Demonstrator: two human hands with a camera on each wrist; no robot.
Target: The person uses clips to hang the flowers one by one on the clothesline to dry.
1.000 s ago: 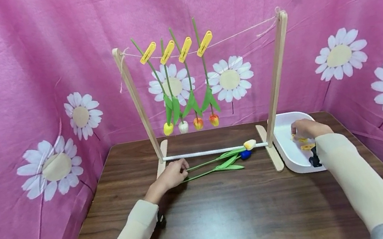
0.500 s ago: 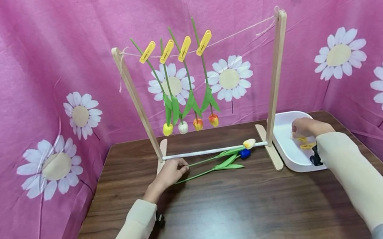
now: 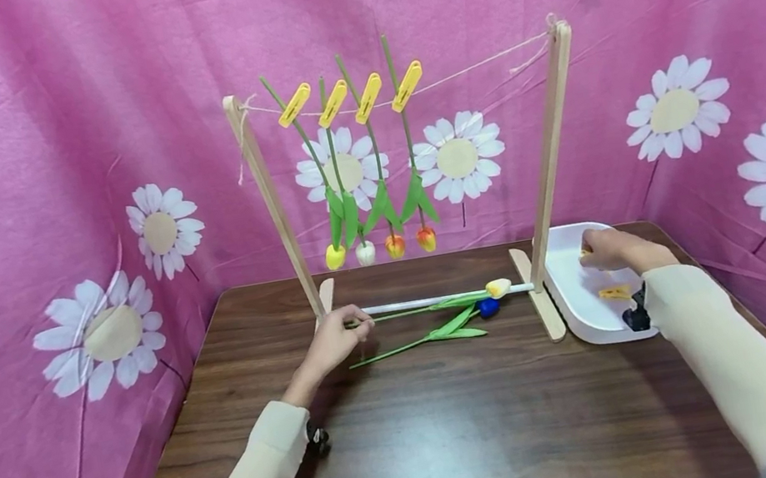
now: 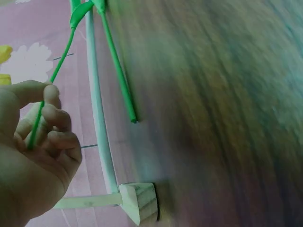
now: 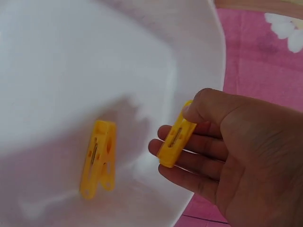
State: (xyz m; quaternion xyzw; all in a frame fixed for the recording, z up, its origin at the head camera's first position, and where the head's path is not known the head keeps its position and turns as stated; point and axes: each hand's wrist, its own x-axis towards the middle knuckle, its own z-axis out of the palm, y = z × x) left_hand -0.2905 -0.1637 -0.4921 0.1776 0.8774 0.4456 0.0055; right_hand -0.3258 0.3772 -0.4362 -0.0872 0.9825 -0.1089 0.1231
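My left hand [image 3: 336,340] pinches the green stem [image 4: 61,66] of a pale yellow-white artificial tulip [image 3: 499,288] between thumb and fingers, its stem end lying across the palm. Beside it on the table lies a blue tulip [image 3: 489,307], stem pointing left. Over the white tray [image 3: 580,328], my right hand [image 3: 611,250] holds a yellow clothespin [image 5: 176,139] between thumb and fingers. Another yellow clothespin [image 5: 97,158] rests on the tray bottom. From the string [image 3: 476,69] hang a yellow tulip [image 3: 336,256], a white one [image 3: 366,254] and two orange-red ones [image 3: 426,239], heads down, each clipped by a yellow clothespin.
A wooden frame with a left post [image 3: 274,206], a right post [image 3: 554,151] and a low white bar [image 3: 402,306] stands on the brown table [image 3: 415,428]. Behind it hangs a pink curtain [image 3: 172,71] with printed daisies.
My left hand has raised the pale tulip's stem end off the table, away from the blue tulip's stem. My right hand has lifted slightly within the tray, with a clothespin in its fingers.
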